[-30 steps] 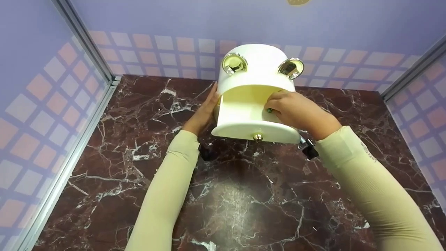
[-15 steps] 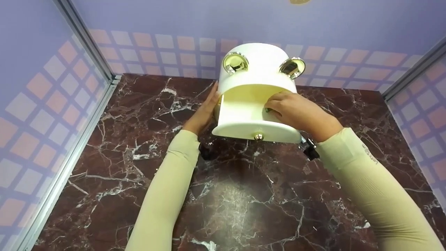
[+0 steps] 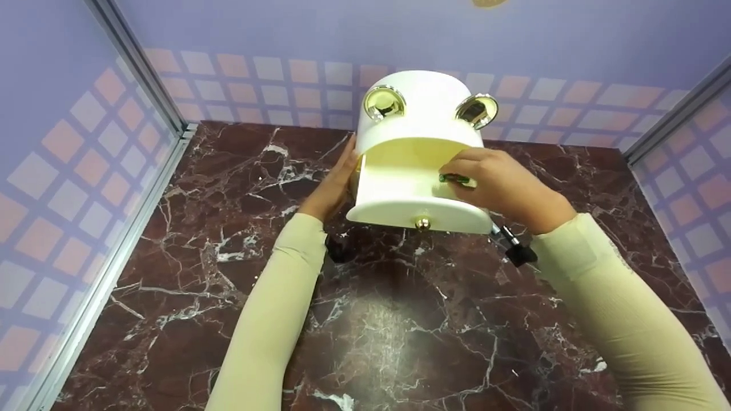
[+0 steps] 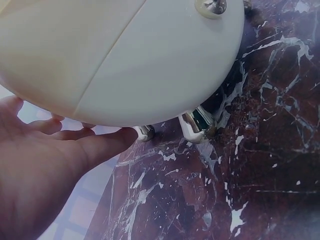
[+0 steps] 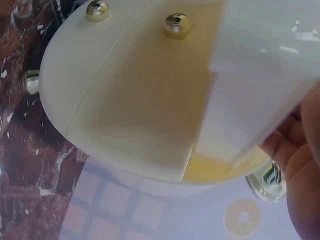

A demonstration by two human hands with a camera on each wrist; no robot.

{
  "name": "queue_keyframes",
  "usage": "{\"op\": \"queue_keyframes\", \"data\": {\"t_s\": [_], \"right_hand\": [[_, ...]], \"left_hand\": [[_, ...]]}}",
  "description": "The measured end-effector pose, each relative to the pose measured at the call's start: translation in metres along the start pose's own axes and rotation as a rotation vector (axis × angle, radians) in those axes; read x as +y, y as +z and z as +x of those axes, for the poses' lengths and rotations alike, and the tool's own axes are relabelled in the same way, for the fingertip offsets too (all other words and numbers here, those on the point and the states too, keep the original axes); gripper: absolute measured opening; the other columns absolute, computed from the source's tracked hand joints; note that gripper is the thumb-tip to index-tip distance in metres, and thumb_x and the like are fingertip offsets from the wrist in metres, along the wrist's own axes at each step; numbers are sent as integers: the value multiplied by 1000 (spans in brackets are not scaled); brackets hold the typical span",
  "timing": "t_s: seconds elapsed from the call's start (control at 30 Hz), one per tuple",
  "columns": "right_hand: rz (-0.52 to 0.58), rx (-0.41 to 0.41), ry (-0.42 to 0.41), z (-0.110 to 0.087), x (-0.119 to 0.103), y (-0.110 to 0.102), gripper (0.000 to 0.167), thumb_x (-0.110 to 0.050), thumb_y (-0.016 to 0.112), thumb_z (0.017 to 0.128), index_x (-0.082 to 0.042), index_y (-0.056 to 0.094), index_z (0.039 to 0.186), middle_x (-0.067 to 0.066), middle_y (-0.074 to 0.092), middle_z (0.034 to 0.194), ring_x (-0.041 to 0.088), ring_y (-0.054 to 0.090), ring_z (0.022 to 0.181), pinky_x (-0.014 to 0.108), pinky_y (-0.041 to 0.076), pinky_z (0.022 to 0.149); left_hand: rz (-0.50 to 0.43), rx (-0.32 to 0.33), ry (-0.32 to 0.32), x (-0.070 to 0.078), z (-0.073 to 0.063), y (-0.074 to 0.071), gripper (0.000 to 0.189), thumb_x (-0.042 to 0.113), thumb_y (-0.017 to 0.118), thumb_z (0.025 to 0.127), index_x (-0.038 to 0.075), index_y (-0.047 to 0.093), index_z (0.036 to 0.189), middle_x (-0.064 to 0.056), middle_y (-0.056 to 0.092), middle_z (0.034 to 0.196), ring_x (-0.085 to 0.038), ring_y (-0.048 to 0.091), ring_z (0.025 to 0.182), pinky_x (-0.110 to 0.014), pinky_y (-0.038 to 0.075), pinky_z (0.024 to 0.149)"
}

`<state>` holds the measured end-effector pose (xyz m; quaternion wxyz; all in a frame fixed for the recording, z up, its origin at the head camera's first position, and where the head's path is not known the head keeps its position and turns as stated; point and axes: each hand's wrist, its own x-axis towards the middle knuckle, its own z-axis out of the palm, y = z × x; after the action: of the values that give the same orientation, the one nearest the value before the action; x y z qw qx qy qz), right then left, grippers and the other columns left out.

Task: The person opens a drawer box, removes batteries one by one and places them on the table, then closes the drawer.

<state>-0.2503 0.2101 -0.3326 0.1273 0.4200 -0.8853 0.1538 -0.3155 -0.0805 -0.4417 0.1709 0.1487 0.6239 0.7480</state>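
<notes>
A white rounded drawer box with two gold ears stands at the back of the counter. Its upper drawer is pulled out, with a gold knob on the front. Over the right part of the drawer, my right hand pinches a small green object between thumb and fingers; what kind it is I cannot tell. My left hand rests against the box's left side, thumb and fingers extended along the curved wall. In the right wrist view, my right fingers are at the drawer's side and the green object is hidden.
The box stands on short gold feet on a dark red marbled counter. A purple wall with pink and white squares rises close behind it. Metal-framed side panels border the counter left and right.
My right hand has shifted slightly to the right, and more of the green object shows between its fingers. My left hand and the box have stayed in place.
</notes>
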Motion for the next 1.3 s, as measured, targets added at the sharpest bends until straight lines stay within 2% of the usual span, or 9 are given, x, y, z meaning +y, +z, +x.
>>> {"op": "queue_keyframes", "data": {"t_s": [0.1,0.23,0.37,0.5,0.6,0.67,0.83,1.13,1.3], "right_hand": [[19,81,-6,-5,2,-5,20,-4,70,84,-5,74,104,8,73,99,22,68,85,34,57,75],[20,153,5,-13,4,-12,21,-3,73,82,-4,74,104,9,73,100,19,68,81,30,56,69],[45,192,55,-23,5,-18,25,-4,77,80,-4,74,105,9,73,103,19,69,83,20,55,73],[73,211,108,-35,7,-22,27,-5,77,80,-5,74,106,8,74,103,17,69,83,9,51,77],[91,222,149,-45,10,-23,27,-5,76,81,-8,74,107,4,74,101,12,67,80,8,50,75],[105,229,173,-51,13,-23,27,-3,75,81,-9,74,107,3,74,100,8,65,79,8,50,72],[115,252,195,-66,18,-22,26,-2,74,81,-10,75,106,0,74,95,0,61,76,10,50,69],[123,292,233,-85,29,-11,27,1,75,78,-5,75,104,5,74,93,0,60,74,5,47,68],[138,285,276,-97,37,1,26,3,76,78,-3,74,104,5,74,92,-3,59,73,5,49,66]], "left_hand": [[-5,3,15,-5,2,-1,62,46,27,103,35,-3,156,-11,6,164,-37,42,133,-54,41,108],[-22,6,22,-7,2,0,77,63,37,95,35,-2,156,-14,15,161,-35,47,128,-54,44,104],[-16,13,29,-7,3,0,88,71,41,90,32,-2,157,-15,19,160,-33,48,126,-53,45,104],[-19,18,16,-5,2,1,74,60,34,97,33,-2,156,-14,19,160,-33,47,128,-52,44,105],[-18,16,8,-5,2,1,62,48,26,102,34,-1,156,-13,17,161,-34,45,130,-53,42,106],[-13,14,9,-5,2,1,61,46,25,103,34,-1,156,-13,16,161,-34,44,131,-53,42,107],[-15,-3,10,-5,0,0,59,46,24,103,38,-2,155,-14,17,161,-36,44,131,-54,43,106],[-14,10,-18,-5,0,1,60,50,25,102,41,-2,155,-14,17,161,-36,45,131,-54,45,104],[-4,16,-21,-5,0,1,60,50,24,102,40,-2,155,-13,16,162,-35,44,133,-53,43,105]]}}
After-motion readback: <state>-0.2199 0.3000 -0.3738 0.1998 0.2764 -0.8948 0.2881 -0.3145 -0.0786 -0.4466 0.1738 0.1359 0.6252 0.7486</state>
